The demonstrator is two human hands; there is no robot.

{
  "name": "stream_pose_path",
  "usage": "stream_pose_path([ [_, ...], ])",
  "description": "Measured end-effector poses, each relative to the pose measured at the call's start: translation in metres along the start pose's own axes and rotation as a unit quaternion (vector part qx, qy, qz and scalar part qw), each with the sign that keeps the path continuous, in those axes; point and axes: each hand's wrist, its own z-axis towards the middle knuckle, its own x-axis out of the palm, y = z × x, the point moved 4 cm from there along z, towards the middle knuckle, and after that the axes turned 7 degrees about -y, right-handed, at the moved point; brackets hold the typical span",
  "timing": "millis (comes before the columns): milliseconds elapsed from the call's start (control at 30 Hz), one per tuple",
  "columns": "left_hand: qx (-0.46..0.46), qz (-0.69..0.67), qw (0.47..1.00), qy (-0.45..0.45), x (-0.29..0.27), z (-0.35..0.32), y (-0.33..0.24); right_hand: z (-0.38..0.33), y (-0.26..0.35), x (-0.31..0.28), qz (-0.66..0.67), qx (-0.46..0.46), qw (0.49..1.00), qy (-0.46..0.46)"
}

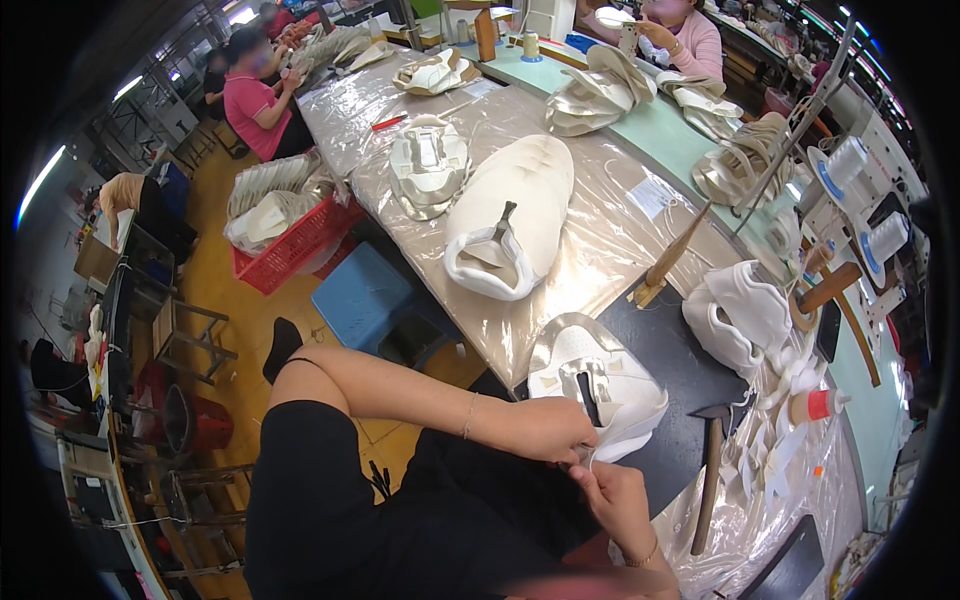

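My left hand (553, 430) is closed at the lower edge of a white and beige shoe upper (590, 350), on the near end of the worktable. My right hand (612, 498) is closed just below it, thumb and fingertips meeting the left fingers. Between them shows a small pale bit, too small to name. The upper lies with its dark slot facing up, partly covered by my left hand. Just beyond rests a large cream shoe upper (520, 210) with a padded collar and a dark heel loop. Farther off is another flat white upper (430, 165).
A hammer (708, 480) lies right of my hands, near white cut pieces and a red-capped bottle (818, 405). Stitched uppers (738, 318) sit beside a wooden-handled tool (672, 255). A blue stool (362, 298) and red basket (297, 243) of uppers stand left. Co-workers sit farther away.
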Motion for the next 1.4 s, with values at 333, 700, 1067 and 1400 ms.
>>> stream_pose_path([
  [333, 0.065, 0.078, 0.995, -0.001, 0.006, 0.008, -0.017, -0.004, 0.010, -0.011, -0.150, -0.027, 0.988, -0.016],
  [700, -0.053, -0.106, 0.971, 0.207, -0.006, -0.004, -0.035, -0.011, 0.019, -0.014, 0.145, 0.067, 0.979, 0.128],
  [1067, 0.199, -0.087, 0.971, 0.104, -0.018, -0.035, -0.072, -0.035, 0.057, -0.035, 0.143, -0.159, 0.972, 0.095],
  [1400, 0.148, -0.050, 0.962, 0.223, -0.039, -0.012, -0.078, -0.037, 0.049, -0.061, 0.120, -0.147, 0.978, 0.082],
])
